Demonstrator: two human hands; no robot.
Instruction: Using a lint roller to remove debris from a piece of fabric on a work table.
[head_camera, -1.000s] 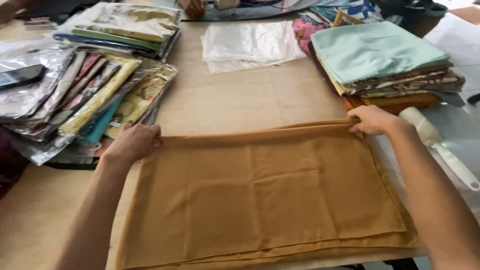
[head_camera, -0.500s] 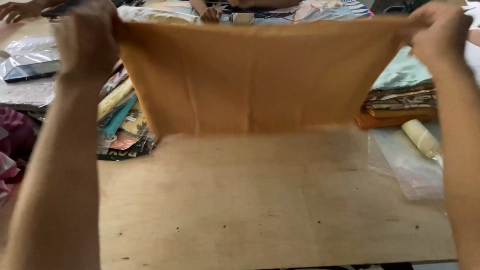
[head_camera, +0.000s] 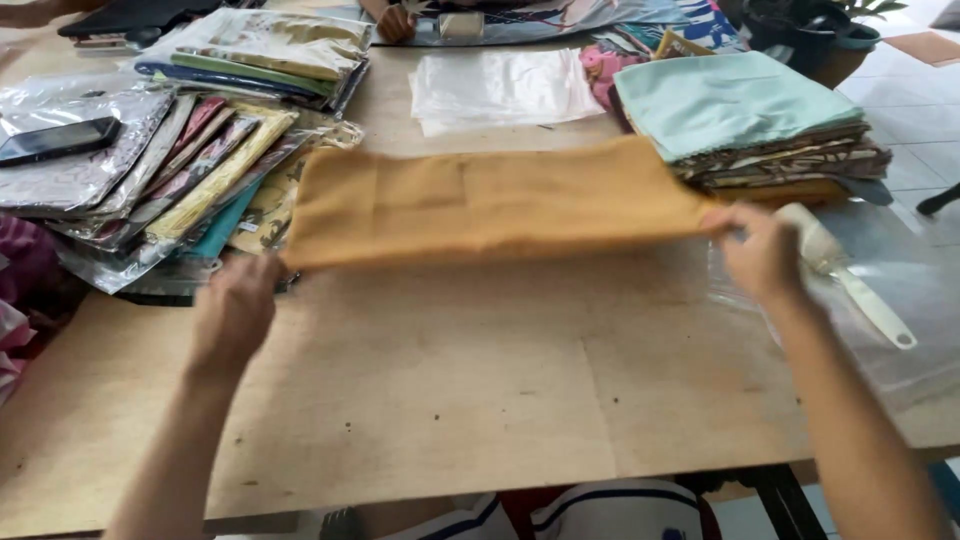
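Note:
A mustard-orange cloth (head_camera: 490, 205) hangs stretched between my two hands, a little above the wooden table (head_camera: 450, 400), folded into a long band. My left hand (head_camera: 235, 310) grips its lower left corner, close to the fanned packets on the left. My right hand (head_camera: 760, 255) pinches its right end, beside the fabric stack. The cloth's far edge reaches toward the clear plastic bags.
Fanned packets of wrapped fabric (head_camera: 180, 170) and a dark phone (head_camera: 55, 140) lie left. A pile of clear plastic bags (head_camera: 500, 90) sits at the back. A stack of folded fabrics, mint on top (head_camera: 740, 110), stands right, with a white-handled tool (head_camera: 850, 280). Another person's hand (head_camera: 395, 20) rests at the far edge.
The cloth lay flat, was lifted high and spread in front of me, and is now lowered toward the table as a narrower folded band; both hands came down with it.

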